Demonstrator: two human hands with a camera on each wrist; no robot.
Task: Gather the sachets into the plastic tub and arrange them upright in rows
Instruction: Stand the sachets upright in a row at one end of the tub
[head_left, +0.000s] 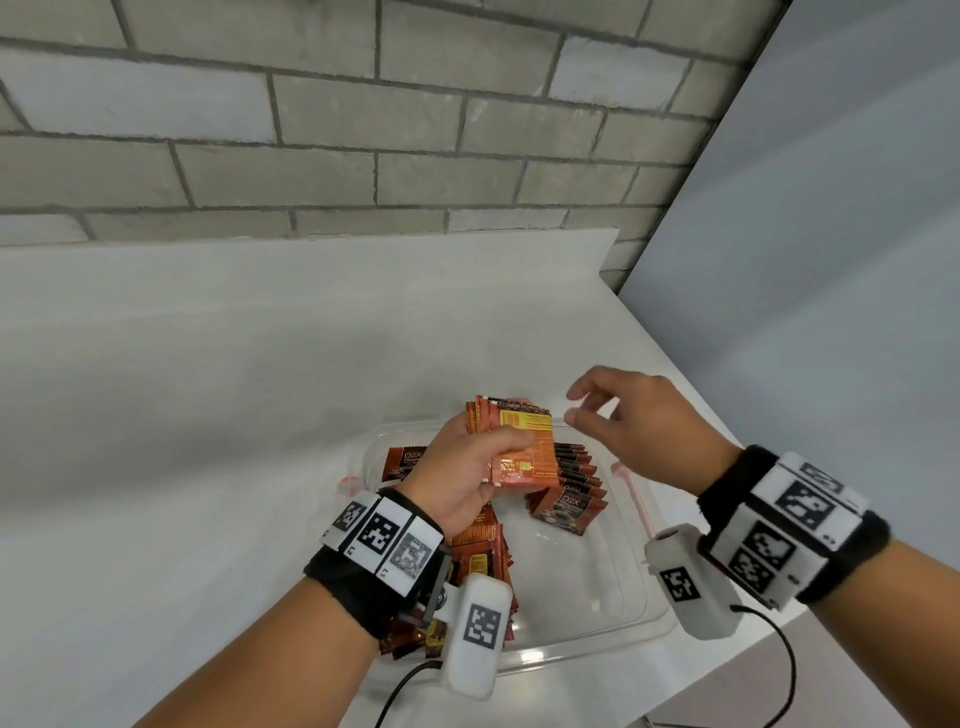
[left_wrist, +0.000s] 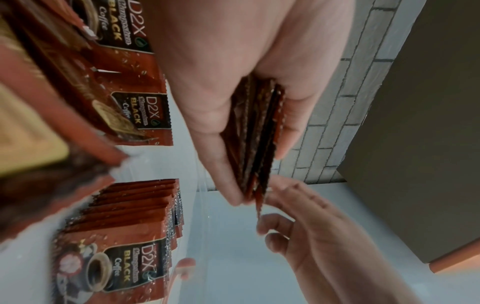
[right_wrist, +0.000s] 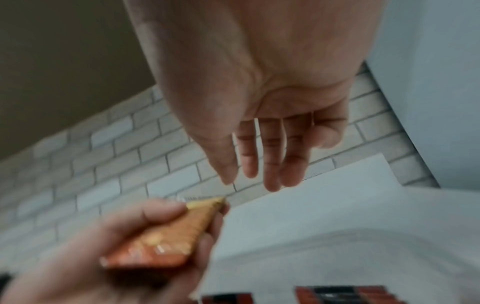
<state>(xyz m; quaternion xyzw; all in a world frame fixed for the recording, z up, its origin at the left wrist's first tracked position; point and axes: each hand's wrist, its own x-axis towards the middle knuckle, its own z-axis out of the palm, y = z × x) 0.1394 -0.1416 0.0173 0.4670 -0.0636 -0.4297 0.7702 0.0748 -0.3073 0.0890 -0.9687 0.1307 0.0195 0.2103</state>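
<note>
Grey brick wall (head_left: 322, 119) backs the white counter (head_left: 208, 374) where my clear plastic tub (head_left: 587, 566) sits close to the counter's right edge. From the head view, my left hand (head_left: 467, 467) grips a fanned bundle of coffee sachets (head_left: 519, 441) above the tub, thumb across the top one. My right hand (head_left: 639, 421) hovers just beside it, fingers loosely spread and holding nothing. One upright row of sachets (head_left: 571, 488) stands in the tub; a loose heap (head_left: 483, 556) lies under my left wrist. The tub's near right floor is bare.

Left wrist view: my fingers clamp the bundle (left_wrist: 257, 135) edge-on; I cannot count them. The row (left_wrist: 135, 207) stands below.

Right wrist view, blurred: my right hand's fingers (right_wrist: 270, 156) hang straight, clear of the bundle (right_wrist: 171, 236).
</note>
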